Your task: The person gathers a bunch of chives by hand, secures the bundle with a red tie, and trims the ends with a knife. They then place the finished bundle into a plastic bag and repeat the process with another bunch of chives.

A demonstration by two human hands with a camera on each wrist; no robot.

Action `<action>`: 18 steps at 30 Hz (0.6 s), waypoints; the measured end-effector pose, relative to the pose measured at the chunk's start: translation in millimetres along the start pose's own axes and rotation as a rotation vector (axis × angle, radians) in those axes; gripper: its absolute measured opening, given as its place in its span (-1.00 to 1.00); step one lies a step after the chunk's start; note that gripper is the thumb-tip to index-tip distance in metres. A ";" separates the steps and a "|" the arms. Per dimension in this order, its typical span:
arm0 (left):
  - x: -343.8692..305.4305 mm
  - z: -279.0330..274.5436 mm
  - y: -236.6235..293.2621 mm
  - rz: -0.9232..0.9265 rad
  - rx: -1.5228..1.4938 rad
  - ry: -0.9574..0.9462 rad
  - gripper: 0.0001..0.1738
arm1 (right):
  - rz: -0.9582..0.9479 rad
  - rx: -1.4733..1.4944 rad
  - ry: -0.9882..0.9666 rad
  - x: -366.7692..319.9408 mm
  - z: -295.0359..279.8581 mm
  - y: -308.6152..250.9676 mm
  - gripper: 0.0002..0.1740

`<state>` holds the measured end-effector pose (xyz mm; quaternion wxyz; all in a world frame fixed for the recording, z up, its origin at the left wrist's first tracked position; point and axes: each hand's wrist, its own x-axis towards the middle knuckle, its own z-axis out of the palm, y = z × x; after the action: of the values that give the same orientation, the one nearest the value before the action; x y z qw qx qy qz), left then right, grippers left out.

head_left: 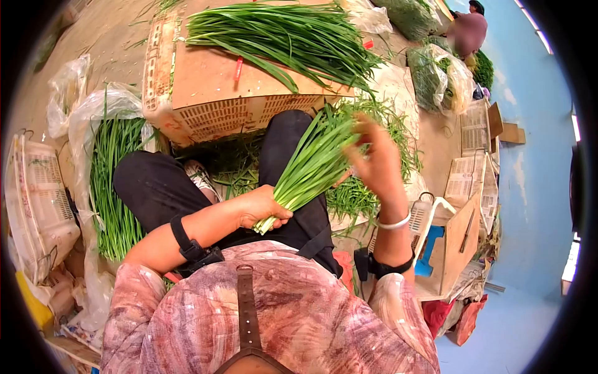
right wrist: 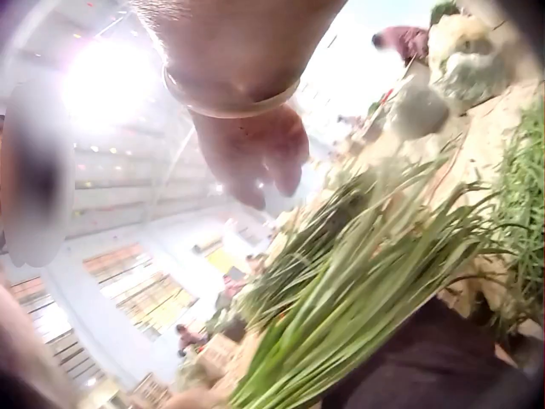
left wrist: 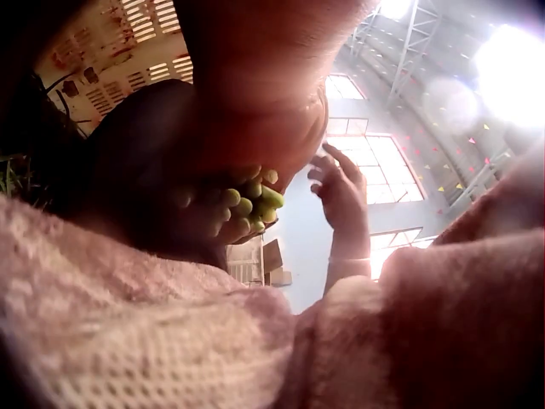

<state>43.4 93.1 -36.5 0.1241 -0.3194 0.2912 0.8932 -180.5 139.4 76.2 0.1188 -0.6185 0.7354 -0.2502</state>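
Observation:
A bundle of long green leafy stalks (head_left: 317, 159) slants over the lap in the head view, its pale cut ends at lower left. The left hand (head_left: 265, 207) grips it near those ends; the round stalk ends (left wrist: 247, 204) show in the left wrist view. Beside the leafy tips, the right hand (head_left: 375, 159) is raised with fingers loosely bent and nothing held. In the right wrist view the right hand (right wrist: 251, 153) hangs apart from the bundle (right wrist: 358, 290).
A larger pile of stalks (head_left: 280, 37) lies on a board (head_left: 205, 81) over a crate. More stalks (head_left: 118, 187) fill a plastic bag at left. Loose leaves (head_left: 355, 199) cover the floor at right, near a wooden box (head_left: 458, 243). A person (head_left: 470, 31) is at far right.

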 end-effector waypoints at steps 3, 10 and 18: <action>-6.6 0.5 9.8 -0.048 0.009 0.022 -0.90 | -0.487 0.067 -0.455 -6.4 29.8 -48.3 -0.03; -37.1 -28.2 20.3 -0.178 -0.020 -0.173 -0.91 | -0.631 -0.161 -0.476 -18.1 87.9 -24.5 0.04; -47.6 -43.6 30.8 -0.124 -0.079 -0.335 -0.90 | -0.687 -0.259 -0.371 -3.0 89.6 -34.2 -0.57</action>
<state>89.0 40.7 -19.5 0.2130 -0.1882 0.2109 0.9353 -107.3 118.8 17.5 0.0800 -0.8724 0.4778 -0.0647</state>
